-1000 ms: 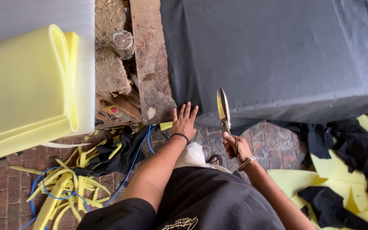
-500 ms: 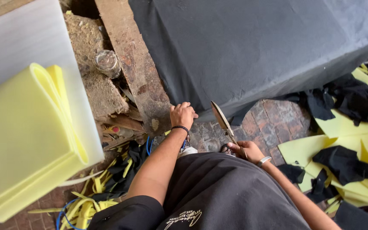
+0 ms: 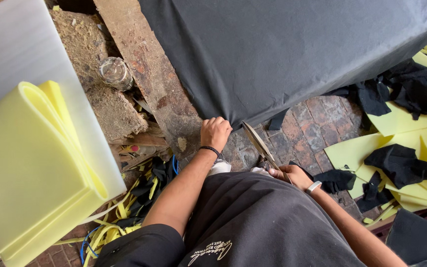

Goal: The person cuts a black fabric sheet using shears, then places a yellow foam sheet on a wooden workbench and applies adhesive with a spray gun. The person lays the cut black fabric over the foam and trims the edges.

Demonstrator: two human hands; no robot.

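A large sheet of black fabric (image 3: 302, 49) hangs over a table edge in front of me. My left hand (image 3: 215, 132) is closed on the fabric's lower corner, with a dark band on the wrist. My right hand (image 3: 292, 174) grips the handles of big metal scissors (image 3: 260, 144), whose blades point up toward the fabric edge just right of the pinched corner. A light band is on my right wrist.
Folded yellow foam (image 3: 30, 168) lies on a white sheet at left. A worn wooden plank (image 3: 149, 69) and a glass jar (image 3: 115, 72) sit on rubble. Yellow foam pieces and black fabric scraps (image 3: 406, 148) cover the brick floor at right; yellow strips (image 3: 119, 217) lie lower left.
My left hand went from spread open to closed on the fabric corner. The scissors have tilted and come closer to the fabric edge. The view has shifted left.
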